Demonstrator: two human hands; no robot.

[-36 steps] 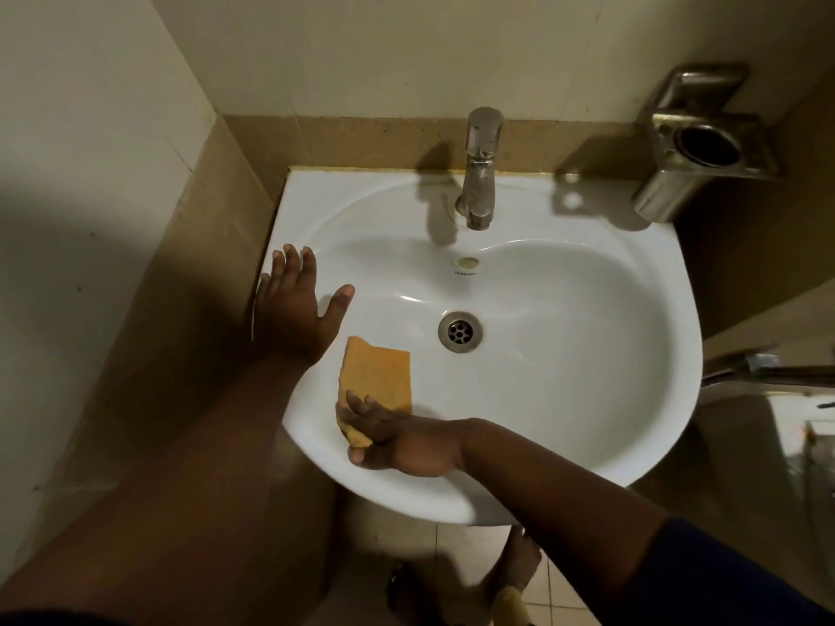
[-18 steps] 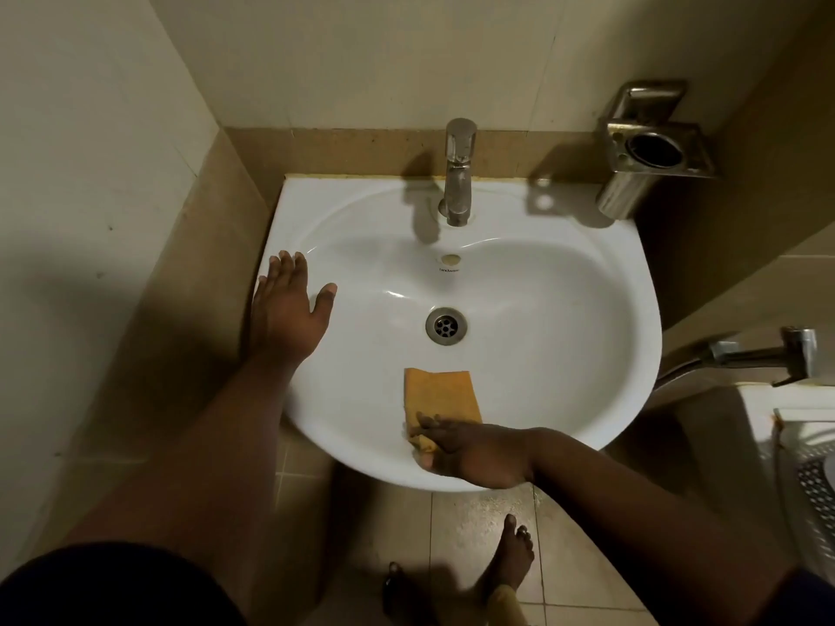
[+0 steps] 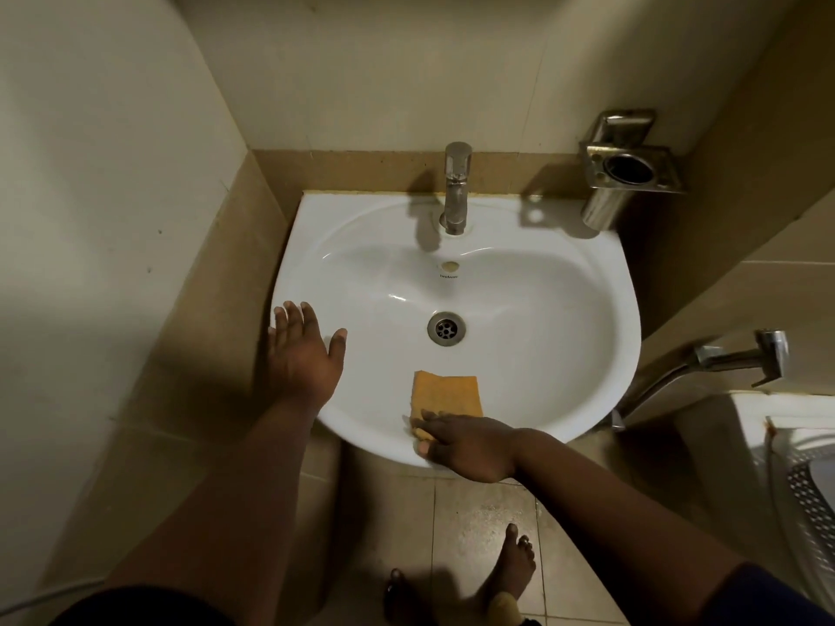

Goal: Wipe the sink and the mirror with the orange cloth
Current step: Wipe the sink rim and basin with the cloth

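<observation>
Feet (image 3: 506, 576) stood bare on speckled beige tiles at 6 o'clock, nearest the camera. Just beyond, the right hand (image 3: 470, 447) lay on the sink's (image 3: 587, 399) front rim, fingers flat on the near edge of the cloth (image 3: 445, 393) and thumb tucked under it, pinning it to the porcelain. That cloth, a folded orange rectangle with a matte, slightly nubbly weave, sat on the inner front slope of the bowl at 6 o'clock from the drain (image 3: 446, 328). At 9 o'clock the left hand (image 3: 302, 350) rested spread and flat on the rim, holding nothing, apparently as a brace.

Judging by this, the wiping was early to midway: the cloth was working the near wall of the basin, while the far wall, the ledge around the tap (image 3: 456, 187) and the right side looked yet to be covered, though the glossy white glaze showed no clear line between wiped and unwiped. No mirror was in view, so that half seemingly remained.

Farther back, at 12 o'clock, the brushed-metal tap rose as a plain cylinder; at 2 o'clock hung a square steel holder (image 3: 630, 171) with a round cup
</observation>
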